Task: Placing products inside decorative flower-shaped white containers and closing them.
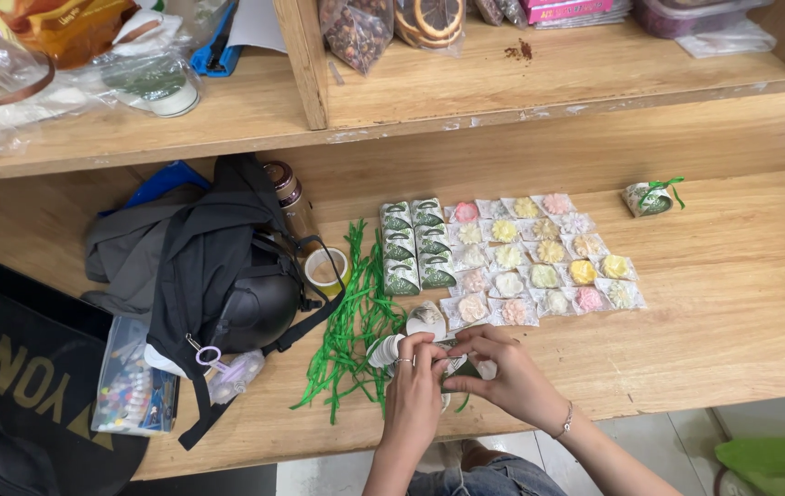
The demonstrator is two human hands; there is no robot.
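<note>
My left hand (pixel 414 393) and my right hand (pixel 509 370) meet near the front edge of the wooden table (pixel 732 321), both pinching one small green-and-white paper wrapper (pixel 459 366). More loose wrappers (pixel 408 333) lie just behind my left hand. A pile of green ribbon strips (pixel 356 321) lies left of my hands. Behind them sits a grid of wrapped flower-shaped sweets (pixel 539 257) in pink, yellow and white, with two columns of folded green-and-white packets (pixel 415 246) at its left.
A finished packet tied with green ribbon (pixel 651 198) sits far right. A black bag (pixel 218 266), a roll of tape (pixel 326 268), a brown bottle (pixel 290 197) and a clear plastic box (pixel 131 381) crowd the left. Shelves above hold bags and jars.
</note>
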